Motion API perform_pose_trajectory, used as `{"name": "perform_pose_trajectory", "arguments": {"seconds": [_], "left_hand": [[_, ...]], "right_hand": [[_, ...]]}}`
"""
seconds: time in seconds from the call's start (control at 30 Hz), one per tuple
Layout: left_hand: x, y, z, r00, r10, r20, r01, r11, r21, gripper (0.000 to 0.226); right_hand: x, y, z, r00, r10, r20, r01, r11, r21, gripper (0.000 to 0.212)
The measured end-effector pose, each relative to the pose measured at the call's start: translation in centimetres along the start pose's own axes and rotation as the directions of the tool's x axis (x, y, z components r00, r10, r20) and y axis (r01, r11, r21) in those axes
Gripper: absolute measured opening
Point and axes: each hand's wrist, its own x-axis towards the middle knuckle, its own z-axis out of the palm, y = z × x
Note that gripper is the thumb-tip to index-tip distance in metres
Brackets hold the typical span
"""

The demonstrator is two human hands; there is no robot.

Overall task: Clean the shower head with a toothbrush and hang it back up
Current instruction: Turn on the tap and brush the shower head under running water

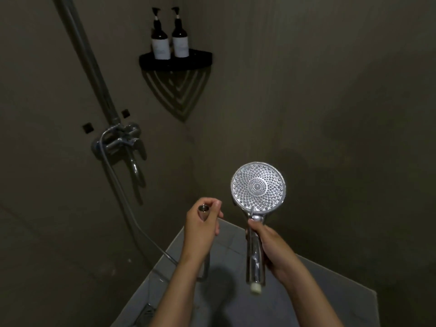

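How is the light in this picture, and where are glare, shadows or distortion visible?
Head view: dim overall; glare on the shower head in the right hand; hose end in the left hand sharp; corner shelf throws a striped shadow below; riser pipe leans, likely wide-angle distortion.

Bare forearms (181, 277), left hand (200, 226), right hand (267, 244).

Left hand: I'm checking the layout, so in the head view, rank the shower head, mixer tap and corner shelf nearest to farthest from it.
1. Shower head, just right of the left hand, which holds the hose nut; gripped by the right hand.
2. Mixer tap, up and left on the wall.
3. Corner shelf, highest, in the far corner.
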Motion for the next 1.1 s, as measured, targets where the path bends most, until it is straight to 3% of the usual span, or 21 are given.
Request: {"name": "perform_pose_trajectory", "arguments": {"seconds": [0.2,0.37,0.47,0.63,0.83,1.0,1.1], "left_hand": [[7.7,-2.0,-2.9,0.998,-0.012,-0.061,0.012,1.000,0.005,0.013],[13.8,-3.2,-6.4,0.981,-0.007,-0.196,0.007,1.000,0.002,0.013],[16.1,-4.0,-8.6,0.969,-0.051,-0.243,0.054,0.999,0.007,0.012],[18.9,-5.5,-11.4,0.933,-0.133,-0.334,0.126,0.991,-0.044,0.012],[23.3,-6.7,-13.1,0.864,-0.154,-0.479,0.165,0.986,-0.019,0.012],[28.7,-7.7,-13.9,0.755,-0.198,-0.625,0.247,0.969,-0.008,0.018],[31.9,-8.1,-14.4,0.711,-0.218,-0.668,0.290,0.957,-0.003,0.018]], "right_hand": [[7.9,-0.8,3.2,0.998,0.017,0.065,-0.011,0.996,-0.091,0.024],[14.7,-0.6,6.9,0.991,0.100,0.094,-0.087,0.988,-0.128,0.026],[17.6,-0.4,9.4,0.980,0.162,0.113,-0.141,0.975,-0.169,0.040],[22.1,0.0,12.4,0.949,0.255,0.183,-0.210,0.949,-0.233,0.042],[29.0,0.2,14.4,0.886,0.346,0.307,-0.244,0.913,-0.327,0.023],[34.6,0.0,14.7,0.837,0.407,0.366,-0.205,0.853,-0.480,0.029],[37.3,0.7,15.2,0.801,0.488,0.347,-0.275,0.814,-0.511,0.032]]}}
